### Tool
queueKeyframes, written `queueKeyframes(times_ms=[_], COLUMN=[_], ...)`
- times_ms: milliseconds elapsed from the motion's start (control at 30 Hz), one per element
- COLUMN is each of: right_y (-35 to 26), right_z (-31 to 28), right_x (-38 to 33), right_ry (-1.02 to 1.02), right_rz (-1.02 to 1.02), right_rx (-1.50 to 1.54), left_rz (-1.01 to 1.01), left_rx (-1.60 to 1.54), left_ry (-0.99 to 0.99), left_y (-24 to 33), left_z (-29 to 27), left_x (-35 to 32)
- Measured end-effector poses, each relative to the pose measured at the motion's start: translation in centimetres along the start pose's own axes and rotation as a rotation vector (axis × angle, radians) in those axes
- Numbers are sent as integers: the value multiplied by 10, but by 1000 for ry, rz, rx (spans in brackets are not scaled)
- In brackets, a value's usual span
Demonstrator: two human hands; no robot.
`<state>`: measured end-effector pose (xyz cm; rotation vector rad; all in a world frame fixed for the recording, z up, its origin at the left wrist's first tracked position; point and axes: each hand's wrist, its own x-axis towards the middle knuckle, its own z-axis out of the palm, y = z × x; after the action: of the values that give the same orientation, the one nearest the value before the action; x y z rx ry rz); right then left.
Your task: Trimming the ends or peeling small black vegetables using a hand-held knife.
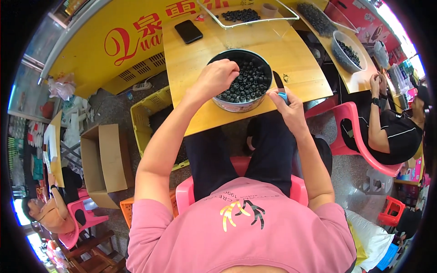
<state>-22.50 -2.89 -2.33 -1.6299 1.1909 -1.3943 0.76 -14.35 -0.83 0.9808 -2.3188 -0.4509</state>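
Note:
A round tin (pixel 243 108) stands at the near edge of the wooden table, filled with small dark round pieces (pixel 249 82) that look like beads with holes. My left hand (pixel 217 77) hovers over the tin's left side, fingers curled together; whatever they may hold is hidden. At the tin's right side, my right hand (pixel 290 109) is closed around the blue handle (pixel 283 97) of a knife. Its dark blade (pixel 278 81) points away from me, beside the tin's rim.
A black phone (pixel 188 32) lies on the table (pixel 182 59). Behind are a clear tray (pixel 273 23) with more dark pieces (pixel 241 16) and a tub (pixel 337 57) on another table. A cardboard box (pixel 107 159) and yellow crate (pixel 141 125) stand left. People sit on both sides.

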Motion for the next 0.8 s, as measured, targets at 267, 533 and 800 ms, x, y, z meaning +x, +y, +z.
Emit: queueKeyframes(times_ms=[267, 533, 800], right_y=[-8, -28, -41], right_z=[-26, 17, 38], right_x=[-12, 29, 45], right_ry=[19, 23, -116], right_rz=[246, 174, 372], right_rx=[24, 167, 475], left_rz=[-51, -271, -174], left_rx=[253, -481, -384], left_ry=[-297, -29, 138], left_y=[8, 60, 88], left_z=[13, -13, -27], left_x=[16, -9, -30])
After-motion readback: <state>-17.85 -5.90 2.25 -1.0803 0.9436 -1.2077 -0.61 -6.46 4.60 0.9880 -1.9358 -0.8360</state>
